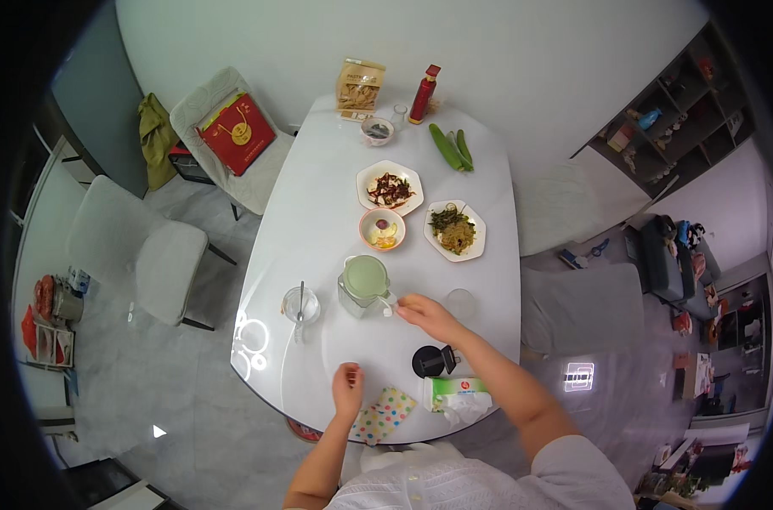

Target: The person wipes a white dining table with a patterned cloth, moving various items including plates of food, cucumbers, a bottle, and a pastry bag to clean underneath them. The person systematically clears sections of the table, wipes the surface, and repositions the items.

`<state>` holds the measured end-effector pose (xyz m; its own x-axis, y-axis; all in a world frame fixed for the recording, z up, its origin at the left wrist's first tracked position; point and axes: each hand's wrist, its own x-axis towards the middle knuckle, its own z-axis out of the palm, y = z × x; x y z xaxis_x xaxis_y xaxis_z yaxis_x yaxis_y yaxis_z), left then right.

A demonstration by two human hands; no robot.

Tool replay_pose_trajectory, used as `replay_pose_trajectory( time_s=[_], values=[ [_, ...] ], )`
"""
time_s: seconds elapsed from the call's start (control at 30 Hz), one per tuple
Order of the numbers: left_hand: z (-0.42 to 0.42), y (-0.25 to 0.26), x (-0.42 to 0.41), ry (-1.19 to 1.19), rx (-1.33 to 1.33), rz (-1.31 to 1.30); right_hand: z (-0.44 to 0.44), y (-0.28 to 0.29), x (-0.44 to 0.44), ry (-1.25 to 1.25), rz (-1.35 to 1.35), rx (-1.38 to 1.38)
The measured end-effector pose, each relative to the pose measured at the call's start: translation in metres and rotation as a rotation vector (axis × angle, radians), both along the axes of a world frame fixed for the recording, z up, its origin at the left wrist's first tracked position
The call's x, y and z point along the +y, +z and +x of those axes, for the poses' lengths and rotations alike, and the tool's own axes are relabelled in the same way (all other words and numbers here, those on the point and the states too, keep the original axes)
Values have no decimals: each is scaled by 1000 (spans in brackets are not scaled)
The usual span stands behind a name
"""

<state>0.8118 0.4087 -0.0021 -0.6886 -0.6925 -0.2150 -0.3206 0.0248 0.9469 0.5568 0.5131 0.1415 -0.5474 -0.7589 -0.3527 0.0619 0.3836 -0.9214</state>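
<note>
A clear pitcher with a green lid stands near the middle of the white table. My right hand is at the right side of the pitcher, its fingers by the pale handle; whether they grip it is unclear. Nearer the front edge, my left hand hovers with curled fingers beside a polka-dot cloth, and I cannot tell if it holds anything. A glass bowl with a spoon sits on the left. To the right of the pitcher is a clear, round glass item.
Beyond the pitcher are a small bowl of food and two plates of food. Green vegetables, a red bottle and a pasta bag lie farther back. A black round object and a tissue pack are front right.
</note>
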Motion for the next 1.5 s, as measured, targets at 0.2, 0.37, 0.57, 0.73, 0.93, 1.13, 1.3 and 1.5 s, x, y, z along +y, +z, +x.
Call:
replay_pose_trajectory(
  time_s=[0.2, 0.37, 0.57, 0.73, 0.93, 1.13, 1.3, 1.5],
  values=[
    [-11, 25, 49, -312, -126, 209, 0, -12, 113, 573, 394, 633],
    [-22, 33, 71, -465, -118, 239, -3, -58, 123, 893, 459, 790],
    [-23, 64, 73, -456, 61, 330, 17, -30, 72, 792, 170, 606],
    [-2, 63, 52, -39, 339, 469, 58, -15, 31, 418, -71, 409],
    [8, 93, -18, 12, 291, 320, 113, -31, -6, 146, -173, 9],
    [-4, 121, -93, 1, 209, -9, 156, -30, -4, -133, -200, 173],
    [-88, 145, -193, 97, 443, -226, 175, -71, 52, 119, 159, 270],
    [-206, 74, -264, -51, 413, -112, 230, -99, 64, 564, 212, 476]
  ],
)
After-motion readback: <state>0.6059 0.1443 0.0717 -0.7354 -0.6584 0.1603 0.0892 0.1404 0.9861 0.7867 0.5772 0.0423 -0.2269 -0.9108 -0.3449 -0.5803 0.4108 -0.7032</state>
